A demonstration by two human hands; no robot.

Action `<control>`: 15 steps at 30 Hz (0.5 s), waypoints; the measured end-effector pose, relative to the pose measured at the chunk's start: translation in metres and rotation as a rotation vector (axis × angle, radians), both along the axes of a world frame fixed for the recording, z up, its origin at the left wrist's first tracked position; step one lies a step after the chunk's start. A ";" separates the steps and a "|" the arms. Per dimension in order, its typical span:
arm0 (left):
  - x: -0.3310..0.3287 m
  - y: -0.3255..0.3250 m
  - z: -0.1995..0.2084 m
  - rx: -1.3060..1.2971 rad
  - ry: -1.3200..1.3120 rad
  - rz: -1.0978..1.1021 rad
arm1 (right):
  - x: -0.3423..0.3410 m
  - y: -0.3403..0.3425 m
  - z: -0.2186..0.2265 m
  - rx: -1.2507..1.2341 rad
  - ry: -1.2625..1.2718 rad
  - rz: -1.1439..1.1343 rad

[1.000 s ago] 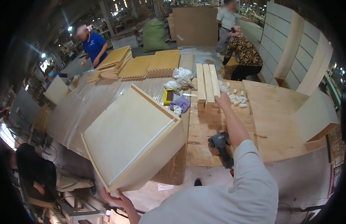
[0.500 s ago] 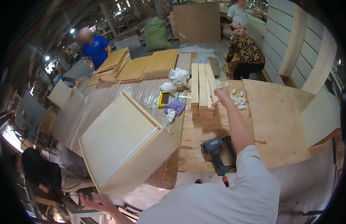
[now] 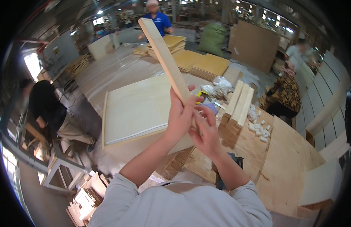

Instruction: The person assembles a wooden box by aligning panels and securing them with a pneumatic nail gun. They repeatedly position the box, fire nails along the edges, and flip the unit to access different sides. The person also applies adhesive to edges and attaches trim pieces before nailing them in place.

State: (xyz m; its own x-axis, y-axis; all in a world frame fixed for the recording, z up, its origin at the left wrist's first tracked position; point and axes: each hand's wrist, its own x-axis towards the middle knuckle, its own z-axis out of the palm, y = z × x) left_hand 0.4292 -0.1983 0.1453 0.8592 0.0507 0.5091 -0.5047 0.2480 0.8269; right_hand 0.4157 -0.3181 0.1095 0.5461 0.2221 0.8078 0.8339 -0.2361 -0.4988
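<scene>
A long pale wooden strip (image 3: 160, 51) is raised in front of me, slanting up to the left. My left hand (image 3: 179, 117) is closed round its lower part. Close beside it, my right hand (image 3: 206, 132) has its fingers bent at the strip's near end, which is partly hidden by both hands. Behind the left forearm lies a pale wooden box-like piece (image 3: 135, 104) with a raised edge and a white line along its near side. To the right, several similar strips (image 3: 240, 100) are stacked on the wooden worktop (image 3: 285, 151).
A dark nail gun (image 3: 236, 160) lies partly behind my right forearm. Small white pieces (image 3: 260, 130) are scattered beside the strips. A purple cloth (image 3: 210, 107) and crumpled white plastic (image 3: 222, 82) lie beyond my hands. Yellowish panels (image 3: 209, 64) are stacked farther back. Several people work around.
My right hand has brought a strip from the stack to my body's front. My left hand has come up from the lower left and gripped it. The view has swung left.
</scene>
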 end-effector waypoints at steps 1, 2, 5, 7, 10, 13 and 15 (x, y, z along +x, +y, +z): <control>-0.001 0.003 0.002 -0.113 -0.014 0.008 | -0.008 0.001 0.007 -0.078 -0.009 0.039; -0.003 0.010 0.003 -0.138 0.017 0.012 | -0.014 -0.002 0.014 -0.152 -0.020 0.072; -0.017 0.031 0.003 -0.185 0.137 -0.023 | -0.008 -0.009 0.020 -0.181 -0.125 0.088; -0.025 0.054 -0.001 -0.186 0.247 -0.086 | -0.002 -0.012 0.028 -0.197 -0.141 0.017; -0.038 0.070 -0.005 -0.066 0.370 -0.111 | 0.020 -0.009 0.059 -0.223 -0.421 -0.177; -0.066 0.101 -0.001 0.285 0.482 -0.246 | 0.028 -0.002 0.099 -0.548 -0.580 -0.102; -0.081 0.116 0.008 0.355 0.579 -0.346 | 0.040 -0.004 0.103 -0.682 -0.660 -0.014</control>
State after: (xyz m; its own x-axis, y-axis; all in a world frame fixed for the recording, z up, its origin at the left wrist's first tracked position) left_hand 0.3483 -0.0818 0.1536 0.9313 -0.3525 -0.0921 0.0919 -0.0173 0.9956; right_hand 0.4560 -0.3218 0.2129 0.0319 0.7570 0.6526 0.8931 -0.3147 0.3215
